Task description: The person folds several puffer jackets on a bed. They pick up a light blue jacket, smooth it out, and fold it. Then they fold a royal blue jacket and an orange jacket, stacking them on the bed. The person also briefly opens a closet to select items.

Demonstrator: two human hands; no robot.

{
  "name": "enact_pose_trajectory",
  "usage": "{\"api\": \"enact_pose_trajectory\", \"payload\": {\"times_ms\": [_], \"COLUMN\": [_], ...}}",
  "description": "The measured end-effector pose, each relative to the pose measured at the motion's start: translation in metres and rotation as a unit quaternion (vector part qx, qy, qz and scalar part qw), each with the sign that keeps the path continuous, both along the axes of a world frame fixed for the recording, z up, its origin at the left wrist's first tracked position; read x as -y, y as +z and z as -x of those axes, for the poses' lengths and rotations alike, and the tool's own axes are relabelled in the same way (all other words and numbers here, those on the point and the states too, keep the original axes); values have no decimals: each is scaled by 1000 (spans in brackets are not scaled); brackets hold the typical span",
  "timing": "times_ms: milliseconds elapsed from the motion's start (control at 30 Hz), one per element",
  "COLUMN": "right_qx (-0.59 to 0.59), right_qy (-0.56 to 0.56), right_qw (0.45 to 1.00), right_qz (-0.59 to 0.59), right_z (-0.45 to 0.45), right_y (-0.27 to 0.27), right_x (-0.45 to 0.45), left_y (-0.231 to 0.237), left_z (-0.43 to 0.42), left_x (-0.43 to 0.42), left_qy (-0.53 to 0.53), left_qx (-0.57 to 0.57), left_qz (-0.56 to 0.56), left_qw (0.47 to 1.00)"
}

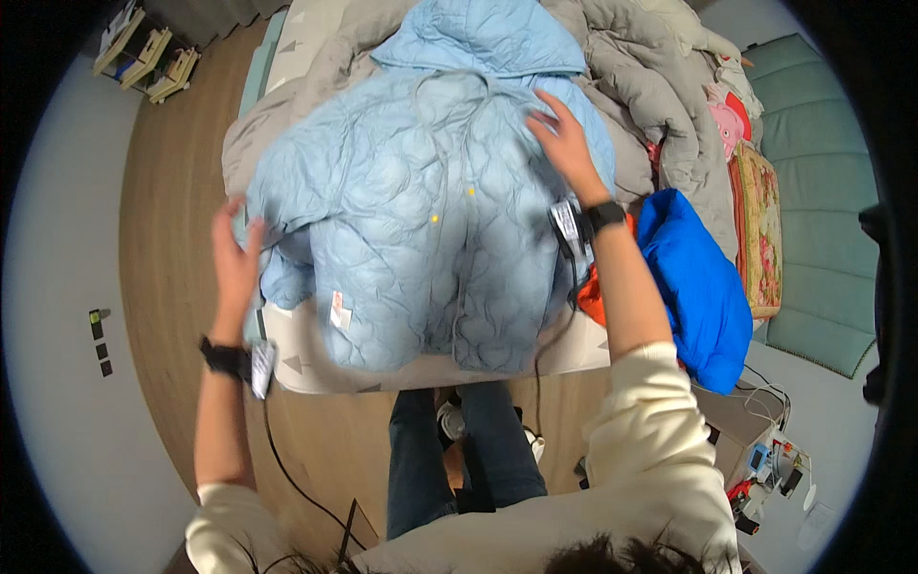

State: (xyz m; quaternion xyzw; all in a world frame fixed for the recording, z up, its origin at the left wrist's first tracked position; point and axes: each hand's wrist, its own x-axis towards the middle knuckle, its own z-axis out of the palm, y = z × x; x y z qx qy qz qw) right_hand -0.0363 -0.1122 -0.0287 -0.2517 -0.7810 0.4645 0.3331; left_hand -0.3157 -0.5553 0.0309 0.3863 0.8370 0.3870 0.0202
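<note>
A light blue quilted jacket [387, 265] lies spread on the bed, its collar away from me and its two front edges near the middle. Two yellow fasteners show on the front, and a white label [341, 312] with writing hangs at the lower left. Beyond the collar lies a light blue hooded garment [480, 36], partly under the jacket. At the cuff of the left sleeve is my left hand [235, 258], fingers apart; contact is unclear. My right hand [566, 147], slightly blurred, hovers by the right shoulder with its fingers spread. The right sleeve is mostly hidden.
A bright blue puffy garment [696, 294] and an orange fabric item [592, 298] lie right of the jacket. A grey quilt [638, 79] bunches behind. Cables [301, 488] run from both wrist-worn devices. A cluttered nightstand [731, 427] stands at lower right.
</note>
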Motion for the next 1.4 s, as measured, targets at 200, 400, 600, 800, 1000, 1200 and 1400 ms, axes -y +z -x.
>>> {"api": "enact_pose_trajectory", "payload": {"times_ms": [200,400,600,800,1000,1200,1400], "right_qx": [17,-147,-36,-196,-339,-302,337], "right_qy": [-263,-288,-156,-252,-377,-353,-2], "right_qw": [832,647,637,627,686,860,849], "right_qz": [488,690,754,710,522,212,-406], "right_z": [-150,-167,-147,-145,-128,-97,-38], "right_y": [-68,-95,-88,-99,-76,-8,-18], "right_x": [29,23,44,37,15,26,63], "left_y": [-35,-91,-106,-56,-60,-92,-66], "left_z": [-140,-174,-174,-109,-141,-168,-151], "left_x": [-52,-208,-267,-274,-268,-256,-213], "left_qy": [-179,-12,3,16,-158,-233,-209], "left_qx": [333,589,486,4,-246,-183,-4], "left_qz": [58,43,76,42,84,205,3], "left_qw": [924,807,871,999,953,933,978]}}
